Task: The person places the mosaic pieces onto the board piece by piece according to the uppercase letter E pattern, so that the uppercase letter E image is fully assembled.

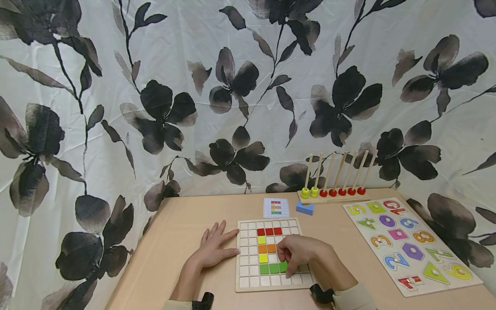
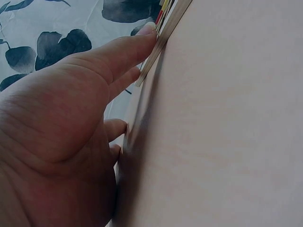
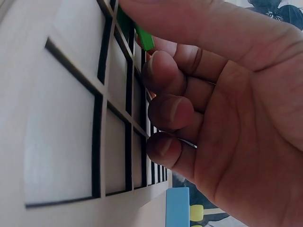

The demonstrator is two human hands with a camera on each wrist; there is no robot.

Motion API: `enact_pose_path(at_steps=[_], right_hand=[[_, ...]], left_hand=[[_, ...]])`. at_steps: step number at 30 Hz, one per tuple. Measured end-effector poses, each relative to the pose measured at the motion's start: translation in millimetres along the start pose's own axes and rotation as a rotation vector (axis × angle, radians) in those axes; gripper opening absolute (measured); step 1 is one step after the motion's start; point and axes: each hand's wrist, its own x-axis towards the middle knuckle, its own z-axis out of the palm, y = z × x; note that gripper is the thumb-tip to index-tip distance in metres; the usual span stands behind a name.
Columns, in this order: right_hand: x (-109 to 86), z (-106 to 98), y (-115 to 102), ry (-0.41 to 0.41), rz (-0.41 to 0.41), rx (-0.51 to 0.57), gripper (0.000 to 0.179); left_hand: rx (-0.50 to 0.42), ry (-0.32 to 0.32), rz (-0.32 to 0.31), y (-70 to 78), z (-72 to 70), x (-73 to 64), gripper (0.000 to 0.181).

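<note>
A wooden grid board [image 1: 244,260] of white squares lies on the table, with a row of red tiles [image 1: 269,231], yellow tiles [image 1: 263,258], orange tiles [image 1: 262,249] and a row of green tiles [image 1: 269,268] in it. My right hand [image 1: 306,250] is over the board's right half, pinching a small green tile [image 3: 147,41] between thumb and index finger at the right end of the green row. The other fingers curl close over the grid. At the board's left edge, my left hand [image 1: 213,249] rests with fingers spread, thumb and index fingertip touching the frame [image 2: 163,41].
Behind the board lies a pattern card [image 1: 276,208] printed with coloured squares, a blue block [image 1: 305,208] beside it. A peg stand [image 1: 333,199] with yellow and red beads stands at the back right. A number and shape puzzle [image 1: 412,245] occupies the table's right side.
</note>
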Motion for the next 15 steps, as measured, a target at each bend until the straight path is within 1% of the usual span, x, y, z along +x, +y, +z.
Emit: enact_pose_path(at_steps=[9, 15], right_hand=[[1.0, 1.6, 0.8, 0.017, 0.008, -0.044, 0.033], [2.2, 2.0, 1.9, 0.016, -0.009, -0.058, 0.034]], left_hand=[[0.001, 0.002, 0.000, -1.0, 0.4, 0.8, 0.068], [-0.006, 0.005, 0.004, -0.7, 0.6, 0.4, 0.068]])
